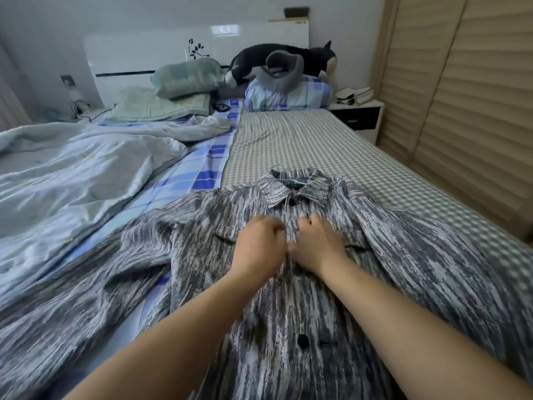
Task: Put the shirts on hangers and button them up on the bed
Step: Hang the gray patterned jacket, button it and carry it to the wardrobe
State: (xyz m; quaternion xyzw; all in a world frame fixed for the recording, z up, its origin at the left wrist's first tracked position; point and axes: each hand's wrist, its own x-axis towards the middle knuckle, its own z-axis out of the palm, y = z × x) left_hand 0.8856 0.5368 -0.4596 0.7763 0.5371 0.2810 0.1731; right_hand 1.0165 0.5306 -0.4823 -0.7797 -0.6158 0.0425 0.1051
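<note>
- Bed [302, 140]: checked sheet, crumpled duvet [72, 174] at left.
- Shirt [288, 313] lies flat, collar away.
- Left hand [259, 246] and right hand [315, 245] pinch the placket; fingertips hidden.

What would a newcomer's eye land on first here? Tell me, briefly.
First, the streaked grey shirt spread flat across the near end of the bed, collar away from the viewer. Both hands meet on its front placket below the collar, the left hand and right hand pinching the fabric at a button. Farther back, a black plush cat lies on the checked pillow by the headboard.
</note>
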